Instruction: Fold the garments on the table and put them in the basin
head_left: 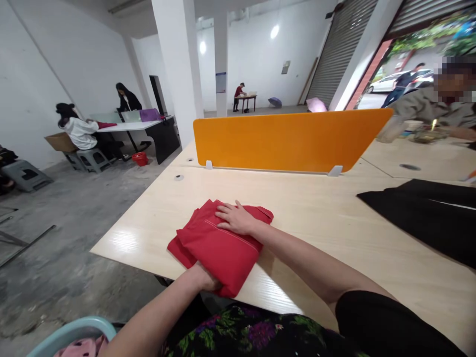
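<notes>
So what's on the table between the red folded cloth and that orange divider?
Nothing: in the head view, only bare pale tabletop lies between the red cloth and the orange divider.

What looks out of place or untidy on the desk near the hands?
Nothing stands out. The folded red cloth lies at the table edge under both hands, left hand and right hand; its layers are slightly uneven. No spill or damage shows.

A folded red garment (219, 243), creased and stitched along one seam, lies flat near the front edge of the pale wooden desk (320, 218).
</notes>
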A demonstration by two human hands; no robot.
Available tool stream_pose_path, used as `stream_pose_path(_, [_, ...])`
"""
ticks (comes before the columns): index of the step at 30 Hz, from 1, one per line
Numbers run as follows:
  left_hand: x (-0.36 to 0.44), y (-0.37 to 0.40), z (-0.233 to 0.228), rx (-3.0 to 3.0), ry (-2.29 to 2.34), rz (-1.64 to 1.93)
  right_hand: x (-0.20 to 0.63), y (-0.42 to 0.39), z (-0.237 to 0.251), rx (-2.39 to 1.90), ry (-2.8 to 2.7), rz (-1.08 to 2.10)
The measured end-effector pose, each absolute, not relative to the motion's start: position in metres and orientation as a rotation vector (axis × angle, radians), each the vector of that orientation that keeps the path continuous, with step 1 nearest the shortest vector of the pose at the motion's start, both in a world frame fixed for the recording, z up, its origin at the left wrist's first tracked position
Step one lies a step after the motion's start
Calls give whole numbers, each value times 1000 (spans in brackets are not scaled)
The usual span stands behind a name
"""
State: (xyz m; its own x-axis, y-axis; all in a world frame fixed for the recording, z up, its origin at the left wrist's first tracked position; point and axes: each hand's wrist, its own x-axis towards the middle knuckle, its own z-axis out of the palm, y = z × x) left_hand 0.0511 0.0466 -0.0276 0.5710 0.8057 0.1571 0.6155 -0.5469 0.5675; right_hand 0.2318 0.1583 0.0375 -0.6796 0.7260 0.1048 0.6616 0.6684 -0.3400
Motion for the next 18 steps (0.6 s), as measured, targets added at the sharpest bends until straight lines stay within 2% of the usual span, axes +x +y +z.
stream_pose_path(2, [41,35,-22,2315,1061,484,240,150,25,-1297,-2689,303])
stream_pose_path(4, [34,20,-15,2180,1093,550,243,141,15,-1390,-2650,268])
stream_pose_path(9, [30,-10,5,1154,1229,1202,242,144,14,-1568,-2319,309])
stream_pose_path(12, [37,1,17,668,1130,1345,235,159,24,-1717,-2292,296])
stream_pose_path(18, [39,46,18,791,1339,1691,218,164,42,-1509,-2247,161])
